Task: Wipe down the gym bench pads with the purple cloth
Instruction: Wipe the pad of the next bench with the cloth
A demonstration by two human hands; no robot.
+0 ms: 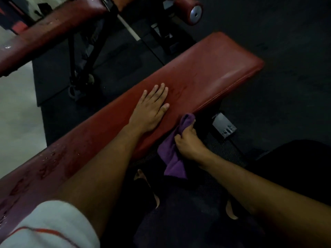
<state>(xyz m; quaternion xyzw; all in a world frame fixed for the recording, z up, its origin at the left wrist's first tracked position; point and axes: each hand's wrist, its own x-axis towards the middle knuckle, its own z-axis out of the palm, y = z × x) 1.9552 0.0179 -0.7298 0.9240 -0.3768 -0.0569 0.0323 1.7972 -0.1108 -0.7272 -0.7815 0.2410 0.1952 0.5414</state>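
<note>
My left hand lay flat, fingers straight, on red bench pad at frame centre. My right hand gripped purple cloth, bunched against pad's near edge, lower centre. Water droplets dotted pad, lower left.

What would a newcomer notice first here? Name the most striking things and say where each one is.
The long red bench pad runs diagonally across the middle, with the left hand lying flat on top of it. Beside the pad's near edge, the right hand grips a purple cloth that hangs down. Water drops glisten on the pad's near left end.
</note>
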